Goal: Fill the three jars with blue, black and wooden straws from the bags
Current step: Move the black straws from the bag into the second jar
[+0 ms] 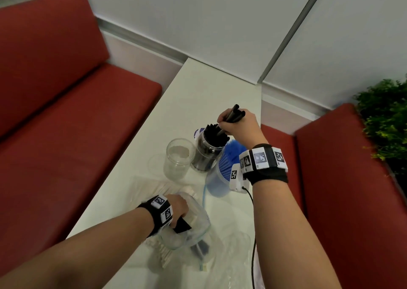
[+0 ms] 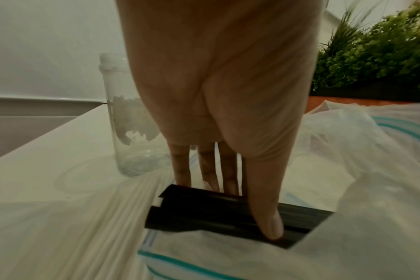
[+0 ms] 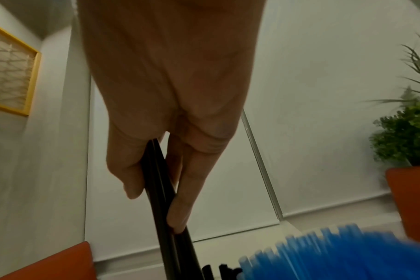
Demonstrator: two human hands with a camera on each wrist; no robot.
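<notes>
Three jars stand on the white table (image 1: pixel 198 84). The empty clear jar (image 1: pixel 178 157) (image 2: pixel 130 121) is at the left, the jar of black straws (image 1: pixel 209 150) in the middle, the jar of blue straws (image 1: pixel 226 169) (image 3: pixel 343 252) at the right. My right hand (image 1: pixel 237 123) (image 3: pixel 153 197) grips a few black straws (image 1: pixel 234 114) (image 3: pixel 165 217), their lower ends in the black jar's mouth. My left hand (image 1: pixel 178 209) (image 2: pixel 240 199) reaches into a clear zip bag (image 1: pixel 187 227) (image 2: pixel 348 236) and pinches a bundle of black straws (image 1: pixel 181 225) (image 2: pixel 216 214) between thumb and fingers. Wooden straws (image 1: pixel 163 187) lie in another bag under it.
Red benches (image 1: pixel 66 112) (image 1: pixel 352 189) flank the table on both sides. A green plant (image 1: pixel 387 117) stands at the far right behind the right bench. More crumpled clear bags (image 1: pixel 233 258) lie near the table's front edge. A black cable (image 1: pixel 253 233) hangs from my right wrist.
</notes>
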